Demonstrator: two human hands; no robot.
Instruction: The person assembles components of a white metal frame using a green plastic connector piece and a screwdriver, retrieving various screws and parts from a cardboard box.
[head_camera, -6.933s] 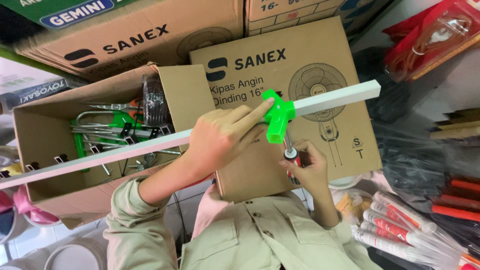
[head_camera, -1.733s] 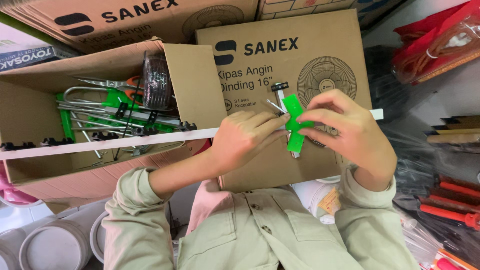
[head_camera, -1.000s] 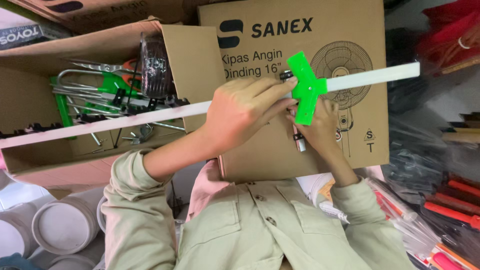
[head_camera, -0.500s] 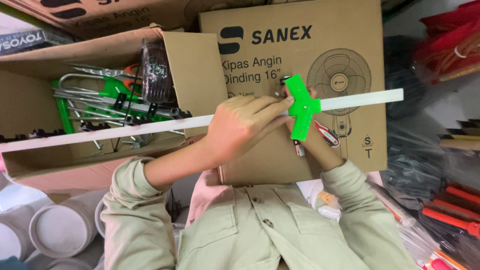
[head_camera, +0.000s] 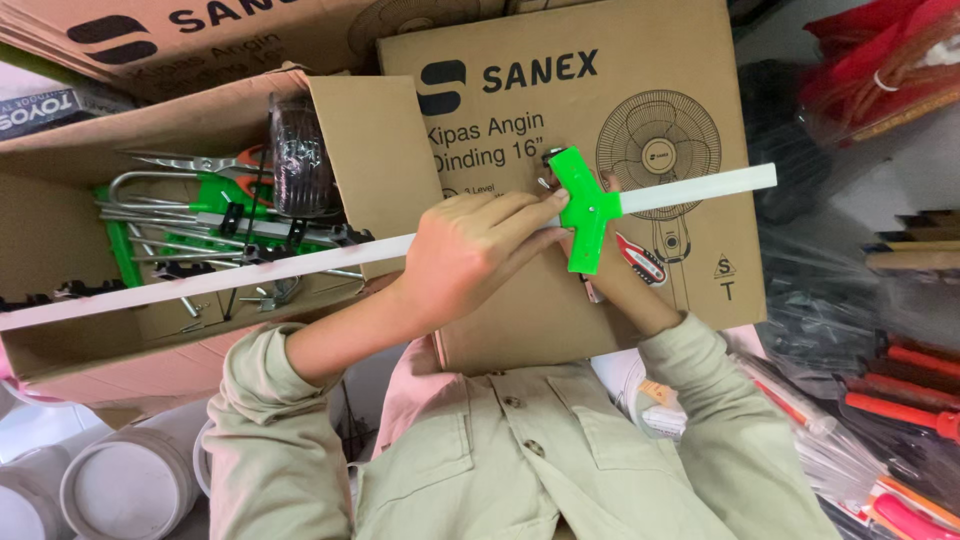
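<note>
Holds a long white bar (head_camera: 690, 190) level across the front of the body, left hand (head_camera: 470, 250) closed firmly round it just left of a bright green bracket (head_camera: 585, 215), fingertips touching the bracket's edge. Keeps the right hand (head_camera: 625, 285) tucked behind and below the bracket, mostly hidden, with the red-and-white handle of a screwdriver (head_camera: 640, 260) lying against the palm and apparently pinned there by fingers that stay out of sight. Shows the bracket sitting crosswise on the bar, tilted a little off upright, nearer the bar's right end, with what looks like a dark bolt (head_camera: 553, 160) at its upper tip.

Looks to be at the stage of seating and fixing the bracket on the bar, not yet tightened for certain. Calls next, by this reading, for a steady left-hand hold to stop the bar turning, the bracket squared across it, and the screwdriver tip brought to the fastener, whose exact spot cannot be made out.

Behind the work: a closed cardboard box (head_camera: 520, 330) printed with a fan drawing, and to the left an open carton (head_camera: 60, 230) holding a tangle of metal rods (head_camera: 200, 230) with green fittings. At lower right, well apart, packets of red-handled tools (head_camera: 900, 400).
</note>
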